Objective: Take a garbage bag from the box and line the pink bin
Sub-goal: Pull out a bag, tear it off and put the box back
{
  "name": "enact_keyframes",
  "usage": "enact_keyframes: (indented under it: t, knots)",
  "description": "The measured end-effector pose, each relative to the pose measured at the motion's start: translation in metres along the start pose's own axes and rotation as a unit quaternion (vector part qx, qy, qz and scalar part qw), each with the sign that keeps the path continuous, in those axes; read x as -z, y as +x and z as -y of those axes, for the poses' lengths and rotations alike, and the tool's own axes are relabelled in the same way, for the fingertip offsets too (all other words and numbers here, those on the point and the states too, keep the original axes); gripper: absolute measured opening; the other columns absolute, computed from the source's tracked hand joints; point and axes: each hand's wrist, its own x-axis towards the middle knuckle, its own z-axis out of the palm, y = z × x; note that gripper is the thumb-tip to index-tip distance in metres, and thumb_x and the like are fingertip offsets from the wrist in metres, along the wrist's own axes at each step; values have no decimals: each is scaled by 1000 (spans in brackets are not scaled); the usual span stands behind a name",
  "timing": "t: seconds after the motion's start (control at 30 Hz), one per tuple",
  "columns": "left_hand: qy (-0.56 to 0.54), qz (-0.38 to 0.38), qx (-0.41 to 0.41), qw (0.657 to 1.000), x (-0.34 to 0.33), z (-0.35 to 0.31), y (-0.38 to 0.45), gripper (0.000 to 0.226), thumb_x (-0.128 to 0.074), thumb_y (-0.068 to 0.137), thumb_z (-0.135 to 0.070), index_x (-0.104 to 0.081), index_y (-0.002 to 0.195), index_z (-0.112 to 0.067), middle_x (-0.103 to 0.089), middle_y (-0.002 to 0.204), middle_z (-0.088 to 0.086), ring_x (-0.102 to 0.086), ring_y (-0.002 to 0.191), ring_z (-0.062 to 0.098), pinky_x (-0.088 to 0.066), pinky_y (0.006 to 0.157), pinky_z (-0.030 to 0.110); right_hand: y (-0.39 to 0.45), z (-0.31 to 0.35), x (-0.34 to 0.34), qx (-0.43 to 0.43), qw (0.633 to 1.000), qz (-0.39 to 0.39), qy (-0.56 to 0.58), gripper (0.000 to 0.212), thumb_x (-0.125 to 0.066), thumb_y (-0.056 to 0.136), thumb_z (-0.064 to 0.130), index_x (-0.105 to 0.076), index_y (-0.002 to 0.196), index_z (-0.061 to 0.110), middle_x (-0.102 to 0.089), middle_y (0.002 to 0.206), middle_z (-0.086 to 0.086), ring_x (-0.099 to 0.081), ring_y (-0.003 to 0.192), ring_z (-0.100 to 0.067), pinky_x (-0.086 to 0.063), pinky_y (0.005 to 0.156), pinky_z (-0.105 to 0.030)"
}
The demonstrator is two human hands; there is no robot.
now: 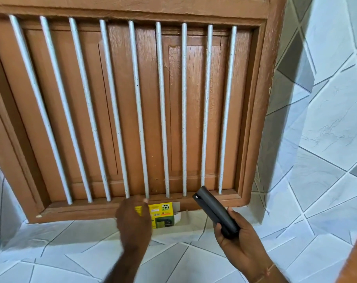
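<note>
The right hand [237, 240], at about five o'clock in the view, grips a dark grey roll of garbage bags [216, 213]; its fingers and thumb curl round the roll's lower end, and the roll tilts up toward eleven o'clock, its far end just in front of the window frame. The left hand [133, 219], near six o'clock, reaches to the yellow and green box [163, 214] with its fingers bent loosely over the box's left part, covering it; whether they actually hold the box cannot be told. The box sits on the white tiled ledge [71, 237] against the bottom of the brown wooden window [120, 111], its cardboard flap open at its three o'clock side. White bars [162, 111] run down in front of the closed shutters. Pale marbled tiles [326, 129] cover the wall at three o'clock.
</note>
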Motion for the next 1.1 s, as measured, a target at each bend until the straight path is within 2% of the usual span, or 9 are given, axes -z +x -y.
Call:
enact_keyframes:
  t: [0.1,0.17,0.27,0.37,0.5,0.63,0.77,0.93,1.1]
  knots:
    - [-205,224,93,948,-6,-60,-38,4,-68,86,-30,-67,86,-26,-72,86,-7,-67,87,15,-47,72,14,-2,-14,-10,13,999,28,-14,20,-64,87,17,-60,101,4,-57,110,-19,-56,88,-27,-58,54,-27]
    - [-282,314,173,890,-18,-74,-51,15,-69,85,-36,-73,90,-23,-76,88,-4,-71,90,15,-54,81,27,-4,-25,-16,15,998,44,-32,27,-63,87,18,-60,108,2,-59,109,-20,-58,90,-28,-59,55,-27]
    - [-327,290,205,876,-20,-75,-49,16,-71,85,-25,-75,93,-12,-78,87,4,-73,86,22,-58,86,43,-4,-37,-21,26,995,66,-69,33,-63,85,20,-60,113,1,-62,105,-20,-60,89,-27,-60,60,-29]
    - [-333,266,200,882,-14,-71,-41,12,-71,83,-16,-76,92,-8,-77,85,10,-71,79,23,-59,82,43,-6,-41,-23,55,976,82,-194,25,-65,84,26,-67,101,8,-65,99,-17,-62,89,-27,-58,74,-40]
    - [-331,264,201,883,-8,-71,-31,9,-72,83,-15,-78,88,-10,-78,84,7,-73,82,25,-60,78,38,-8,-41,-32,72,930,99,-348,46,-74,74,36,-63,114,17,-70,108,-15,-68,96,-33,-59,81,-45]
    - [-295,253,207,898,-5,-74,-30,9,-69,85,-10,-77,82,-10,-77,78,5,-71,73,21,-57,69,34,-8,-43,-36,61,929,122,-344,50,-76,76,24,-59,123,17,-71,111,-17,-68,100,-38,-58,80,-52]
    - [-285,256,243,891,-5,-78,-21,11,-66,87,-14,-73,81,-7,-75,80,10,-63,72,22,-51,68,34,-8,-39,-36,-20,954,135,-267,49,-75,79,23,-60,123,10,-67,118,-23,-63,110,-43,-49,95,-60]
    - [-293,240,237,894,3,-85,-3,19,-61,91,-10,-68,74,-9,-68,75,9,-57,71,21,-45,66,28,-12,-31,-31,-79,973,109,-186,44,-75,77,29,-67,115,9,-68,118,-22,-61,111,-40,-51,93,-52]
    - [-292,225,231,901,10,-87,12,16,-62,91,-11,-71,78,-9,-73,93,17,-65,90,29,-52,84,39,-20,-49,-17,-115,974,90,-174,46,-72,80,31,-69,116,3,-67,119,-24,-66,101,-39,-56,84,-47]
